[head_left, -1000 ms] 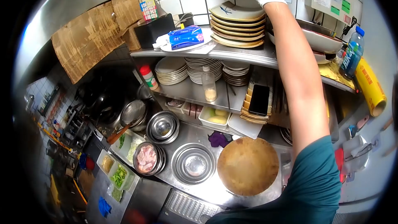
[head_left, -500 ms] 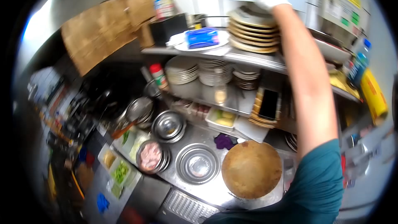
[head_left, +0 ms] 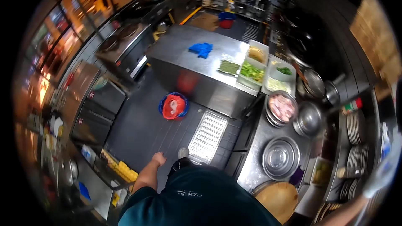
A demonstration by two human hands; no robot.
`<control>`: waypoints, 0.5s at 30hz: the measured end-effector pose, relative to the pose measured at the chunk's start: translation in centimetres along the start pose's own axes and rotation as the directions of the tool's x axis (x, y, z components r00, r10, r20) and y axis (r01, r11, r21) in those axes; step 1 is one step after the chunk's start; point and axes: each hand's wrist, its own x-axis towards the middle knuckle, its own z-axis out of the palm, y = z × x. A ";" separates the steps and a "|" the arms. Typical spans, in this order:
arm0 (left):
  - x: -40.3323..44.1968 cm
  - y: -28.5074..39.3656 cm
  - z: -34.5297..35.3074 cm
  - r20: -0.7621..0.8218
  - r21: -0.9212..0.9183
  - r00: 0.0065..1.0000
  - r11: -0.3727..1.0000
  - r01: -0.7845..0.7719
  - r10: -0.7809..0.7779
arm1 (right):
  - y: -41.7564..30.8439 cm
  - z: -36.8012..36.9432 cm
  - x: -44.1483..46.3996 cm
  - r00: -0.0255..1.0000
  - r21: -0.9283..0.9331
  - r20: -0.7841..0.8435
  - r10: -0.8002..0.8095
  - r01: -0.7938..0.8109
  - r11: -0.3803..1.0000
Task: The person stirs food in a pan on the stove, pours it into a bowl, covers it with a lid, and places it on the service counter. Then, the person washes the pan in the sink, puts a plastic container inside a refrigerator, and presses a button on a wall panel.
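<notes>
My right hand (head_left: 380, 178), in a white glove, is out at the far right beside the shelves. Motion smears its fingers. Stacked plates (head_left: 356, 127) stand on the shelf near it. My left hand (head_left: 159, 158) is bare and hangs low over the floor, its fingers curled in with nothing visible in them. At my right side a round wooden chopping board (head_left: 278, 201) lies on the steel worktop. Beyond it are an empty-looking steel basin (head_left: 281, 157), another steel bowl (head_left: 307, 119), and pale pink raw meat (head_left: 282, 106) in a bowl.
A steel counter (head_left: 167, 44) ahead bears a blue cloth (head_left: 202, 50) and tubs with chopped greens (head_left: 252, 72). On the dark floor stand a bin with a red bag (head_left: 174, 106) and, farther off, a bucket (head_left: 226, 21). A metal floor grate (head_left: 208, 137) lies near my feet.
My view has swung left, away from the wall panel to the room. My right hand, earlier at the panel's buttons, is now at the far right edge. My left hand has come into view.
</notes>
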 end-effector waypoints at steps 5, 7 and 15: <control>-3.2 -7.2 1.8 0.002 -0.151 0.985 0.974 0.171 -0.173 | -27.4 7.8 -5.1 0.988 0.641 0.151 0.028 -0.120 0.758; -4.4 -11.1 3.1 0.029 -0.172 0.966 0.951 0.258 -0.256 | -39.9 8.7 -6.9 0.887 0.699 0.461 -0.038 -0.337 0.631; -6.0 -30.3 5.8 0.054 -0.308 0.918 0.868 0.390 -0.393 | -80.9 3.8 -0.6 0.683 0.880 0.434 -0.587 -0.460 0.117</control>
